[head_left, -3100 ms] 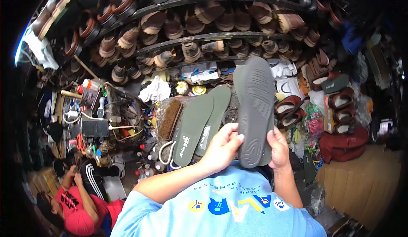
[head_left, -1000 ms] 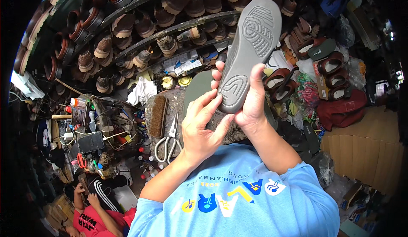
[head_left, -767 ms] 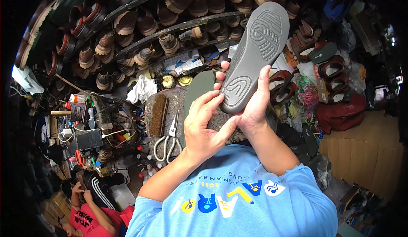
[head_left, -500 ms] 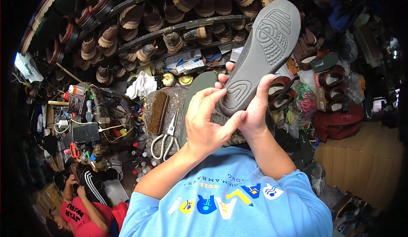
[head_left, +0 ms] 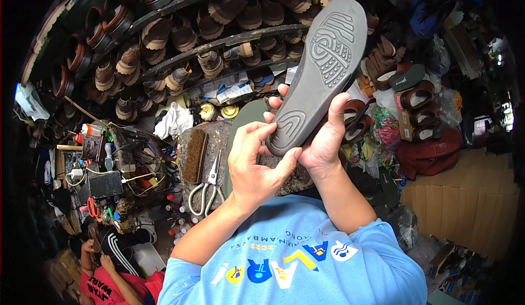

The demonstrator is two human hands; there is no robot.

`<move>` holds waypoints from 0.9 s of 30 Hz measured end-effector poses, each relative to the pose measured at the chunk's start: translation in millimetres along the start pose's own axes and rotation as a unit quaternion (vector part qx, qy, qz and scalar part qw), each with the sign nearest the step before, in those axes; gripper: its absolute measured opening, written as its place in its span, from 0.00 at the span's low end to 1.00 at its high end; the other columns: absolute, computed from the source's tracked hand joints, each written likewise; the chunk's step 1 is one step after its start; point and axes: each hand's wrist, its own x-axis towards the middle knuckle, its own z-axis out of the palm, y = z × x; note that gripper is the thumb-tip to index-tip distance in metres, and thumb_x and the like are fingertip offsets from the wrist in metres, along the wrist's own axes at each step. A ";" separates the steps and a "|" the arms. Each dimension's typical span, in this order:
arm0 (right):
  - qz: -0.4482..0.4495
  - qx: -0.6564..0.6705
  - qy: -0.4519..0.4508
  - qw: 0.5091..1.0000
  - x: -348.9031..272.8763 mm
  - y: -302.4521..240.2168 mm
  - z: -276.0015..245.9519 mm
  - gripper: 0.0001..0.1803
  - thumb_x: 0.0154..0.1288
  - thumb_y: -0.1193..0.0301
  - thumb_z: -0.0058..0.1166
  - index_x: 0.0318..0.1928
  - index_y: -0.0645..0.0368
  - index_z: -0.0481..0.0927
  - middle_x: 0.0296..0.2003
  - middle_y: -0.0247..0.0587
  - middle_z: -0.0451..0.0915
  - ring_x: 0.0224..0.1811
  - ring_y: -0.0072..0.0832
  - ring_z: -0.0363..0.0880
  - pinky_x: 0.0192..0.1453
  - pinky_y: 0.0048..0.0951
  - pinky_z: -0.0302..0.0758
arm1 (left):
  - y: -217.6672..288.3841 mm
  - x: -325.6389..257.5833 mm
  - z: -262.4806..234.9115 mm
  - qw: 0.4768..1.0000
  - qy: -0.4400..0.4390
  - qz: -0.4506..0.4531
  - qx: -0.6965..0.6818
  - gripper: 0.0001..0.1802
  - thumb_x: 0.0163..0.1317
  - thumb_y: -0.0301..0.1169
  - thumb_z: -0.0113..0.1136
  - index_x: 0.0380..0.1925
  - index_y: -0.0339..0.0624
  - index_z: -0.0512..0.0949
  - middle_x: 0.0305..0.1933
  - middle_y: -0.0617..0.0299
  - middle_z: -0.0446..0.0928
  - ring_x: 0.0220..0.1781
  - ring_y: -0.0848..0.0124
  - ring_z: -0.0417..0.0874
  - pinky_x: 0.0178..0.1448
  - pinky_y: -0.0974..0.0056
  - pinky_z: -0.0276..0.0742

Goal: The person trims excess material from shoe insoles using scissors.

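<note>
A grey moulded insole (head_left: 324,59) is held up with its patterned underside facing me, toe end away and heel toward me. My right hand (head_left: 324,145) supports it from beneath; its fingertips come round the left edge, and its thumb stands along the right. At the heel, my left hand (head_left: 249,165) pinches the rim with fingers and thumb. Below them, a dark green sole-shaped piece (head_left: 247,115) lies on a stone slab (head_left: 220,133), partly hidden by my left hand. Left of it are scissors (head_left: 210,185) with pale handles and a brown bristle brush (head_left: 194,156).
Racks of brown shoes (head_left: 210,64) curve across the back. Tools and a black device with cables (head_left: 104,183) crowd the left, beyond small bottles (head_left: 178,220). Sandals (head_left: 421,100), a dark red bag (head_left: 429,154) and cardboard (head_left: 459,201) stand right. Another person (head_left: 112,283) sits lower left.
The insole and both hands have shifted slightly left in the view, and the insole's toe end has swung a little left. Both hands keep their hold on it.
</note>
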 end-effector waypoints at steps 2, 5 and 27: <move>0.014 0.032 -0.028 0.999 0.1 -3.0 -1.4 0.46 0.63 0.34 0.52 0.63 0.63 0.65 0.51 0.45 0.75 0.53 0.38 0.78 0.54 0.46 0.82 | 0.1 -0.8 -0.2 1.000 -0.009 0.009 0.009 0.30 0.48 0.26 0.78 0.51 0.30 0.77 0.54 0.47 0.72 0.49 0.65 0.81 0.41 0.68 0.87; 0.027 -0.008 0.019 0.999 4.7 -2.8 -7.3 0.41 0.67 0.38 0.51 0.61 0.63 0.66 0.50 0.46 0.75 0.50 0.37 0.79 0.51 0.45 0.83 | 1.5 -1.9 0.0 0.999 -0.021 0.022 0.018 0.31 0.48 0.27 0.79 0.53 0.31 0.77 0.55 0.46 0.72 0.51 0.64 0.81 0.42 0.66 0.87; 0.025 0.061 0.031 0.997 13.1 -8.5 -4.5 0.43 0.66 0.34 0.47 0.54 0.66 0.70 0.43 0.49 0.78 0.42 0.38 0.81 0.44 0.42 0.84 | -6.6 -9.3 -4.5 0.998 -0.034 -0.004 -0.052 0.16 0.65 0.22 0.64 0.53 0.34 0.81 0.61 0.50 0.76 0.54 0.70 0.81 0.54 0.69 0.80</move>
